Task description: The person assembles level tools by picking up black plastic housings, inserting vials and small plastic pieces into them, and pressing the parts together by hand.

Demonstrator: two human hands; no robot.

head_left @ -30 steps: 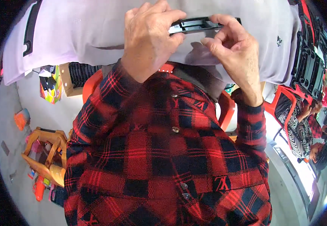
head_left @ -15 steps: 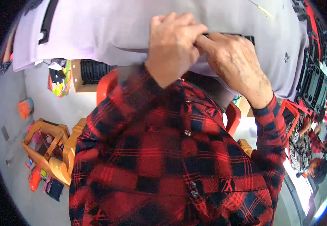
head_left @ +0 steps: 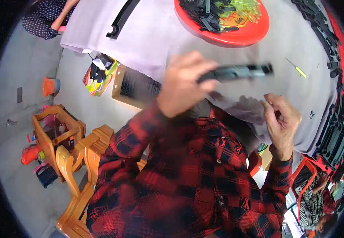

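My left hand point(head_left: 186, 85), blurred by motion, is closed around one end of a long black plastic part point(head_left: 239, 72). The part's other end points right, above the cloth-covered table point(head_left: 148, 43). Lower on the right, my right hand point(head_left: 283, 119) is apart from it, thumb and fingertips drawn together; anything between them is too small to make out. Beyond the hands, a red plate point(head_left: 243, 38) carries small black pieces point(head_left: 207, 18) and clear yellow-green pieces point(head_left: 245, 10). A thin tool with a yellow handle point(head_left: 300, 72) lies on the table near my right hand.
Another long black part point(head_left: 123, 19) lies at the table's far left. Black parts point(head_left: 330, 142) crowd the right side. A cardboard box point(head_left: 130, 101) of black strips and a colourful bag point(head_left: 100, 75) stand left; wooden chairs point(head_left: 75, 158) are lower left. Another person's arm point(head_left: 63, 16) shows far left.
My hands were together on the black part; now they are apart. The left has lifted it, and the right has moved lower right. The view has shifted, bringing the red plate into sight.
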